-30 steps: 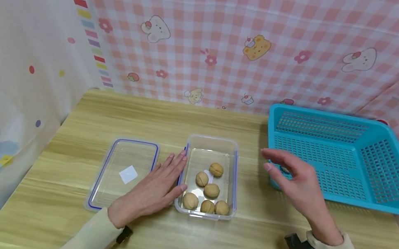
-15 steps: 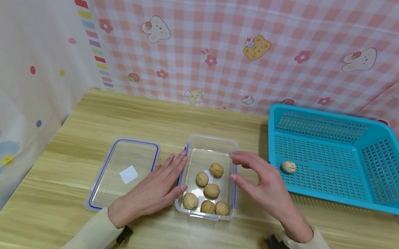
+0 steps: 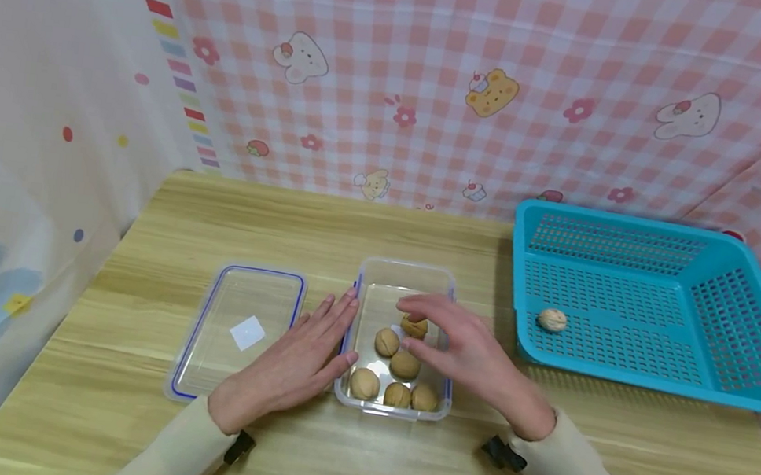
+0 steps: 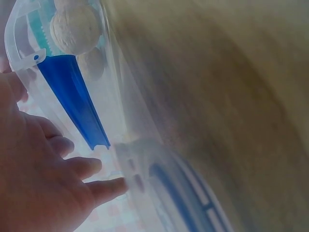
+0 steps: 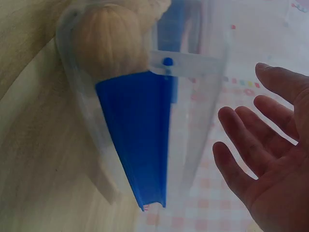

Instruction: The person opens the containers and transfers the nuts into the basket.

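A clear plastic food container (image 3: 376, 273) with blue side clips holds several walnuts (image 3: 365, 384). My left hand (image 3: 290, 357) lies with straight fingers along its left rim. My right hand (image 3: 469, 355) hangs over the container's right side, thumb and fingers apart. Its fingertips are above the rearmost walnut (image 3: 415, 328), partly covering it; contact cannot be made out. In the right wrist view the hand (image 5: 270, 154) has spread fingers and nothing between them. The left wrist view shows the left hand (image 4: 48, 164) beside the container's blue clip (image 4: 72, 99).
The container's clear lid (image 3: 213, 352) with a blue seal and a white paper square lies to the left, partly under the left hand. A turquoise basket (image 3: 661, 389) stands at the right, with one walnut (image 3: 552, 320) in its left part. A patterned cloth hangs behind.
From the turquoise basket, my right hand has moved left until it is over the container, uncovering the walnut in the basket. The left hand has stayed at the container's rim.
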